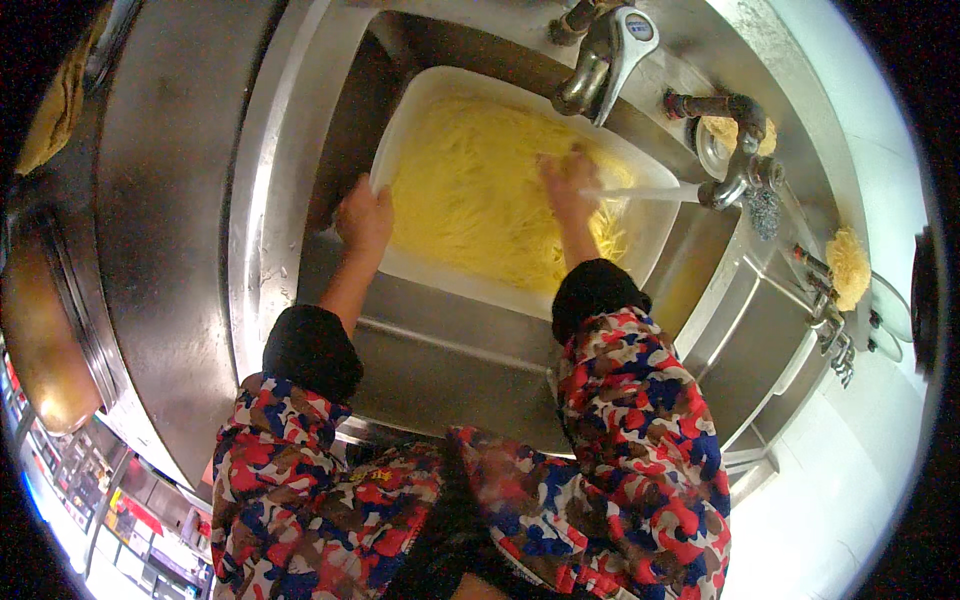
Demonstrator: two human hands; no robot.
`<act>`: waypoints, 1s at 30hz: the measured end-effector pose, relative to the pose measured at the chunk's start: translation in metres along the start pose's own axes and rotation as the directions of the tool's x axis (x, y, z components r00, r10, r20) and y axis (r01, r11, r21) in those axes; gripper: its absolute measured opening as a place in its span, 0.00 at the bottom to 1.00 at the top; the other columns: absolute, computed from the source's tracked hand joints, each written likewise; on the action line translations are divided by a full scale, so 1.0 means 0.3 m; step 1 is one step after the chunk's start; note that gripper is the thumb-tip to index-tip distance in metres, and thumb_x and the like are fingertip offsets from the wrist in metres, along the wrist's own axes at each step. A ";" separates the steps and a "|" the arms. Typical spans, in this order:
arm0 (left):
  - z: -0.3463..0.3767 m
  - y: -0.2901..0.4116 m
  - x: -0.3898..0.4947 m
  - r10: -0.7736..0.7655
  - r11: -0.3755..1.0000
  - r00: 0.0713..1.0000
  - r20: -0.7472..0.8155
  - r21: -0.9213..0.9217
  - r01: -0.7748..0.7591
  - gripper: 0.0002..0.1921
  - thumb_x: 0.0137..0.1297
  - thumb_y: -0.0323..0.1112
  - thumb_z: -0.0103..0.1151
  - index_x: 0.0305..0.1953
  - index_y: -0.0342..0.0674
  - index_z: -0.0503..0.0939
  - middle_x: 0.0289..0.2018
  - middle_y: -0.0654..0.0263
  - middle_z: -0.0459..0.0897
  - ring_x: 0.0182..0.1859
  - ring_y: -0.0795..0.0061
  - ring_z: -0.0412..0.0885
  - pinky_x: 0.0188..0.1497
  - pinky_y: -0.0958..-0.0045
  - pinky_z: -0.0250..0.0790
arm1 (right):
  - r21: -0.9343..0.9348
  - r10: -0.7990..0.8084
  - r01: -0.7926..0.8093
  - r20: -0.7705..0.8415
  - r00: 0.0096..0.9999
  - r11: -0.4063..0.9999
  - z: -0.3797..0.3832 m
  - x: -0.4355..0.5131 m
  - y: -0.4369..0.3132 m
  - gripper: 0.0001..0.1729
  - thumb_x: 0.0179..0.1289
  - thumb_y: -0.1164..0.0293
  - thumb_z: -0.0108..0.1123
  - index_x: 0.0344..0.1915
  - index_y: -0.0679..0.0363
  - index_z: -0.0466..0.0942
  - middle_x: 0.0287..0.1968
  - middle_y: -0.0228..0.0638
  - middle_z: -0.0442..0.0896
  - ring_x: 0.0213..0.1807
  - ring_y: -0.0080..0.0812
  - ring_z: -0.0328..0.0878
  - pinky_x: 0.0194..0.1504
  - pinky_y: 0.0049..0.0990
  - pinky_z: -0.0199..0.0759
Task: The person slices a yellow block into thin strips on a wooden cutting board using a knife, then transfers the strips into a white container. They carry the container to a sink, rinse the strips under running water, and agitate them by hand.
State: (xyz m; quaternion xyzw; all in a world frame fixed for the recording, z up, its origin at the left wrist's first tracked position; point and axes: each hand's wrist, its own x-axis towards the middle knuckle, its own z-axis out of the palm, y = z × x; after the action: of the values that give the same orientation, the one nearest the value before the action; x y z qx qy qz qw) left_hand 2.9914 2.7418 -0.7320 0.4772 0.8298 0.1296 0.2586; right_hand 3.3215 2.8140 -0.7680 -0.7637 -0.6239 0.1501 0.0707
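A white plastic tub (450,280) sits in a stainless steel sink (450,311). Pale yellow shreds (472,195), which look like shredded potato, fill much of it in water. My left hand (364,216) grips the tub's left rim, its thumb on the near side. Towards the right side of the tub, my right hand (571,184) is among the shreds, blurred by motion; its fingers are too smeared to read. A stream of water (652,193) runs from a metal tap (724,193) and meets the tub beside that hand.
A lever tap (626,56) overhangs the tub's far edge. Steel wool (763,214) hangs by the running tap, and a yellow scrubbing pad (847,268) lies farther right. Another sink basin (757,322) adjoins on the right. To the left stretches a steel counter (165,225).
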 end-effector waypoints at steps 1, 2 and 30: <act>0.005 -0.007 -0.001 -0.016 1.000 1.000 -0.006 0.002 0.016 0.18 0.61 0.43 0.59 0.47 0.39 0.77 0.39 0.48 0.83 0.43 0.43 0.81 0.45 0.48 0.72 | 0.030 0.002 -0.004 0.051 0.999 1.000 -0.001 -0.030 -0.117 0.41 0.54 0.40 0.61 0.66 0.42 0.66 0.65 0.45 0.68 0.64 0.52 0.65 0.58 0.58 0.60; 0.011 -0.017 -0.004 -0.006 1.000 0.999 -0.040 -0.005 0.006 0.18 0.61 0.43 0.59 0.48 0.39 0.77 0.39 0.47 0.83 0.43 0.43 0.81 0.45 0.48 0.72 | 0.051 -0.063 0.057 0.111 0.992 0.997 -0.003 -0.076 -0.209 0.46 0.52 0.35 0.59 0.70 0.33 0.60 0.70 0.43 0.62 0.68 0.55 0.59 0.60 0.69 0.52; -0.043 0.021 -0.023 -0.010 0.994 1.000 -0.022 0.111 0.012 0.24 0.60 0.45 0.59 0.54 0.39 0.76 0.42 0.46 0.83 0.44 0.43 0.81 0.46 0.47 0.71 | 0.680 0.517 -0.683 0.498 0.696 0.265 -0.062 -0.327 -0.070 0.56 0.56 0.46 0.66 0.74 0.58 0.47 0.73 0.55 0.52 0.72 0.54 0.52 0.70 0.48 0.48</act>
State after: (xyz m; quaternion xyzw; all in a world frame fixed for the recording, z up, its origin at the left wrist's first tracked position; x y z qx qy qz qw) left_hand 2.9916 2.7395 -0.7163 0.4848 0.8411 0.0869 0.2237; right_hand 3.2905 2.7243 -0.7303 -0.7940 -0.1384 0.5074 0.3049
